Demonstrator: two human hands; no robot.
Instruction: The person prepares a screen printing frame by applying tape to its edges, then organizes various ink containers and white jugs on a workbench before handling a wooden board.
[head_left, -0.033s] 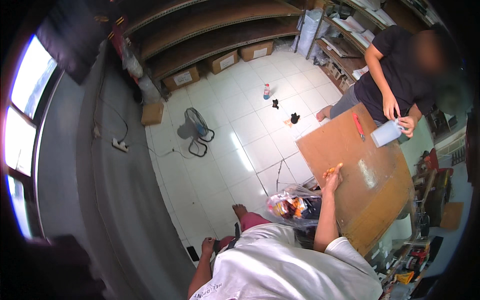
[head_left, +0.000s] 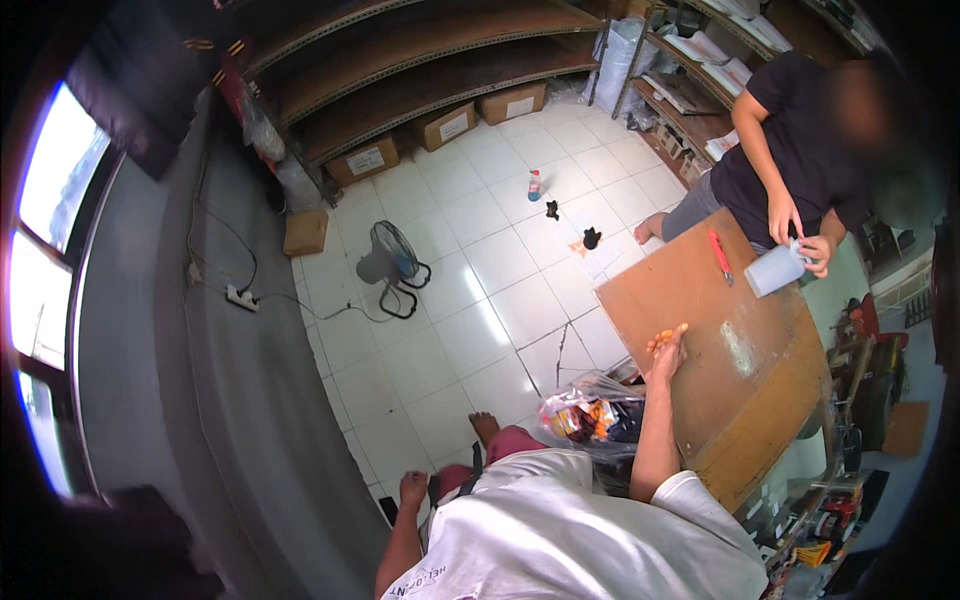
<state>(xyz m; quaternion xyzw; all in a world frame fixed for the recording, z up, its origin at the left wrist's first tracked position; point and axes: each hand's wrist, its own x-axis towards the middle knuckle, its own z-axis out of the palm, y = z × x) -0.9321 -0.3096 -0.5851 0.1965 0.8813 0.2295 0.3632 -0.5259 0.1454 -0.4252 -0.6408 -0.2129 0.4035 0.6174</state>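
Observation:
My right hand [head_left: 668, 352] rests palm up on the brown wooden board [head_left: 690, 395], fingers loosely curled, thumb apart, nothing seen in it. Beside my left knee is my left hand [head_left: 413, 487], fingers curled in; whether anything is inside is hidden. A dark flat object [head_left: 388, 510] lies near it, partly covered by my forearm. Across the board sits a co-worker, whose two hands [head_left: 805, 240] hold a translucent whitish container [head_left: 774, 270]. A red cutter-like tool [head_left: 720, 257] lies on the board between us, away from my fingers.
A clear plastic bag [head_left: 590, 415] of colourful packets stands beside the board. On the tiled floor are a fan [head_left: 395, 265], a bottle [head_left: 534, 186] and black pieces [head_left: 591, 238]. A power strip [head_left: 241, 298] is at the left wall. Shelves [head_left: 430, 80] line the back, with cardboard boxes [head_left: 445, 125] below.
The whole view has shifted slightly. My hands and the co-worker's hands stay in practically the same places.

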